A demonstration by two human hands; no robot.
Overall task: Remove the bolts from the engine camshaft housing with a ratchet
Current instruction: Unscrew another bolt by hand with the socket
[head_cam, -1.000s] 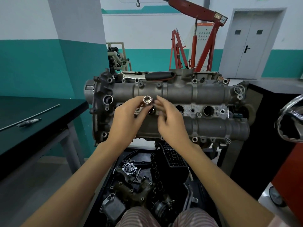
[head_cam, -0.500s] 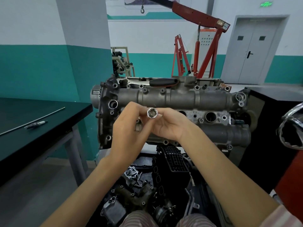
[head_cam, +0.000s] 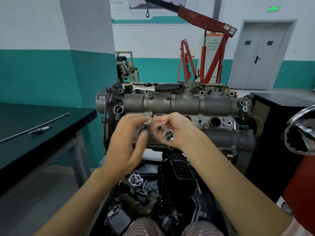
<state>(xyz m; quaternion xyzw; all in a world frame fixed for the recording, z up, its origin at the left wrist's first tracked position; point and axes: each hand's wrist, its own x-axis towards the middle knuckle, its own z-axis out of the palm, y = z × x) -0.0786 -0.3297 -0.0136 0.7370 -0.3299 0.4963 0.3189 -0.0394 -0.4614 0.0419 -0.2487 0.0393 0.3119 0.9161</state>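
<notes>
One shiny round socket [head_cam: 168, 136], right hand [head_cam: 177, 129] pinching.

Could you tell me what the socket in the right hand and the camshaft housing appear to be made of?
Socket: likely chrome-plated steel, given its mirror-bright shine. Camshaft housing: probably cast aluminium, judging by its dull grey, slightly rough, unpainted surface.

Right hand [head_cam: 177, 128] pinching a chrome socket [head_cam: 168, 136] before the camshaft housing [head_cam: 187, 103], left hand [head_cam: 129, 142] blurred beside it
</notes>
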